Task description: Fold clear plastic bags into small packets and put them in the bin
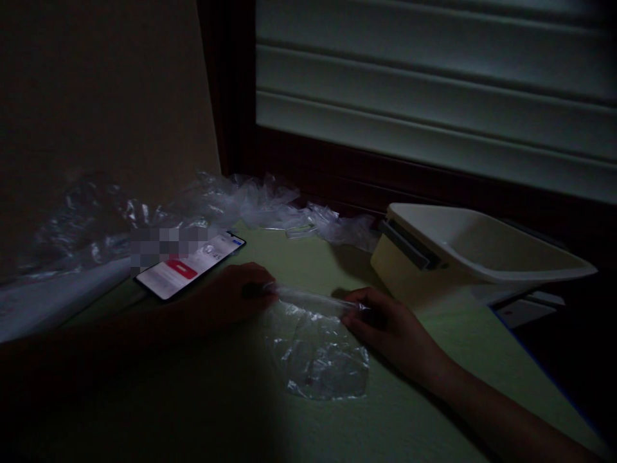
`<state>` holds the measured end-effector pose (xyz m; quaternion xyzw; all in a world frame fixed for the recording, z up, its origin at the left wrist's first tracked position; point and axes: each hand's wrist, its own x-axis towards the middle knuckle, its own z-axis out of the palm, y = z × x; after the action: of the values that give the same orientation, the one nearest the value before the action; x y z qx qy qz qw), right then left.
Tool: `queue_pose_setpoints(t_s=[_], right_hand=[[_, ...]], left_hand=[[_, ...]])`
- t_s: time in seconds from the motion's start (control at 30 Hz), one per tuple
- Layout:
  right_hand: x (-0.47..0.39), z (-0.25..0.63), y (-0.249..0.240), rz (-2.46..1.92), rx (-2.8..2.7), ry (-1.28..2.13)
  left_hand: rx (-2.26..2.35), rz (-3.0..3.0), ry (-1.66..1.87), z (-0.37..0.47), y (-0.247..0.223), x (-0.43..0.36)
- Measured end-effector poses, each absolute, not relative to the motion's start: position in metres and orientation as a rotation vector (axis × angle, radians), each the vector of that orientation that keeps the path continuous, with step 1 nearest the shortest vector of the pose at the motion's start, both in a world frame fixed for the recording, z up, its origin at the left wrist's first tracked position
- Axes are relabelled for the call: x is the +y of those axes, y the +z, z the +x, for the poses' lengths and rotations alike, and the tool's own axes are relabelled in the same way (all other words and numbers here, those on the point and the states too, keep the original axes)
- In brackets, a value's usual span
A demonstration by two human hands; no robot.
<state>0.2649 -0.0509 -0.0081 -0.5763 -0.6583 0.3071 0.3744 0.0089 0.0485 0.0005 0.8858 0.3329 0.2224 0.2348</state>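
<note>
A clear plastic bag hangs flat over the pale green surface, its upper edge stretched between my two hands. My left hand pinches the bag's left upper corner, with the fingers partly lost in shadow. At the right upper corner, my right hand grips the same edge between thumb and fingers. Just beyond my left hand lies a phone with its screen lit, showing a red button. The dim light hides finer detail of the bag.
Crumpled clear plastic bags are heaped along the back edge. A cream plastic bin with a grey handle stands at the right, by the edge of the green tabletop. Behind rises a slatted shutter; a wall is at the left.
</note>
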Motion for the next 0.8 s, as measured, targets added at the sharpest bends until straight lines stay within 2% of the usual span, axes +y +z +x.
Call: queue_pose_setpoints(t_s=[0.53, 0.8], right_hand=[[-0.054, 0.264, -0.006, -1.458, -1.802, 0.581], [-0.064, 0.265, 0.001, -1.231, -2.016, 0.167]], left_hand=[[0.794, 2.492, 0.573, 0.008, 0.002, 0.046], [0.601, 2.821, 0.625, 0.007, 0.0, 0.045]])
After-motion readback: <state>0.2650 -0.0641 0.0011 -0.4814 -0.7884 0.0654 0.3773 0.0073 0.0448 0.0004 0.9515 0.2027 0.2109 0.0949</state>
